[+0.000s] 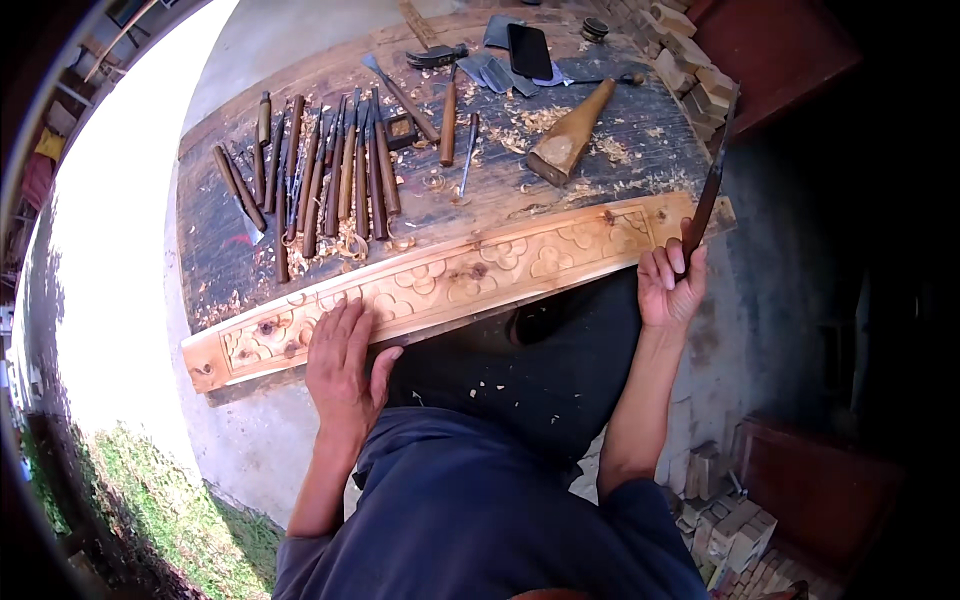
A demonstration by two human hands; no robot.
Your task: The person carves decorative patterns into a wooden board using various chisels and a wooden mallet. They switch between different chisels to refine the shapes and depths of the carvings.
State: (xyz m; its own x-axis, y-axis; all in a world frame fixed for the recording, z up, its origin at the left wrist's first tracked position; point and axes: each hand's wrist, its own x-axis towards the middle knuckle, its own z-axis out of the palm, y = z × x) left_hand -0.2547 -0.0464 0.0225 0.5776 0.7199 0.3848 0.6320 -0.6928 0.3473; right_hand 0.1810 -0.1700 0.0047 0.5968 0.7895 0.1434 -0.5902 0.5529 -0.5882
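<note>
A long pale wooden board, carved with a band of rounded petal shapes inside a border, lies along the near edge of the workbench. My left hand rests on its left part, fingers stretched out over the carving and thumb apart. Beyond the board's right end, my right hand is closed round the dark wooden handle of a carving chisel. The chisel stands nearly upright, its blade pointing up and away from the board. Part of its handle is hidden by my fingers.
Several wood-handled chisels lie in a row on the worn workbench, among shavings. Farther back are a wooden mallet, a claw hammer, a black phone and grey sheets. Bricks are stacked at the far right.
</note>
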